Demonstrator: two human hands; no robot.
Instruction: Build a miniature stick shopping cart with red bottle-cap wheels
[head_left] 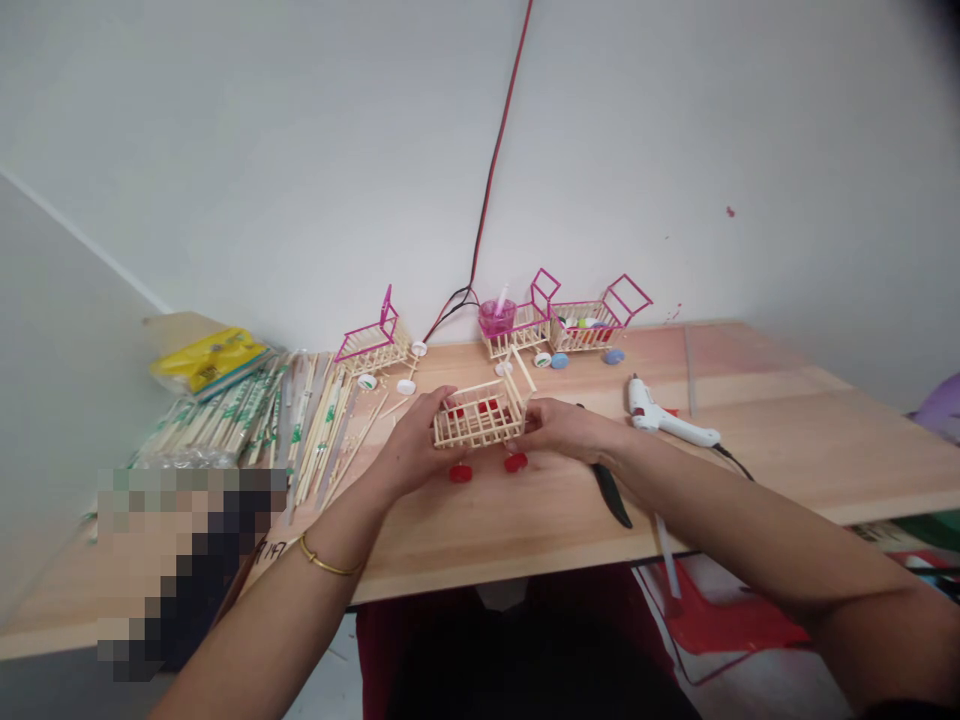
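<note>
Two hands hold a small stick cart [480,415] low over the table [750,450], centre, approx. midway btwn near & far edge. L hand [416,440] wraps the cart's left end, fingers curled & closed on the slats. R hand [562,430] grips the right end, fingers pressed onto the frame. Two red caps [460,473] sit under the cart as wheels; can't tell if they touch the table.

Right of the R hand lies a white glue gun [667,420]. A dark blade-like tool [611,490] lies just under the right wrist. At the far edge by the wall stand pink-framed carts [371,345] & a pink cup [496,317], w/ loose white & blue caps [559,361] near them. At far left is a heap of bamboo sticks [247,410], w/ a yellow packet [210,360] beyond. A gold bangle [326,565] is on the left wrist.
</note>
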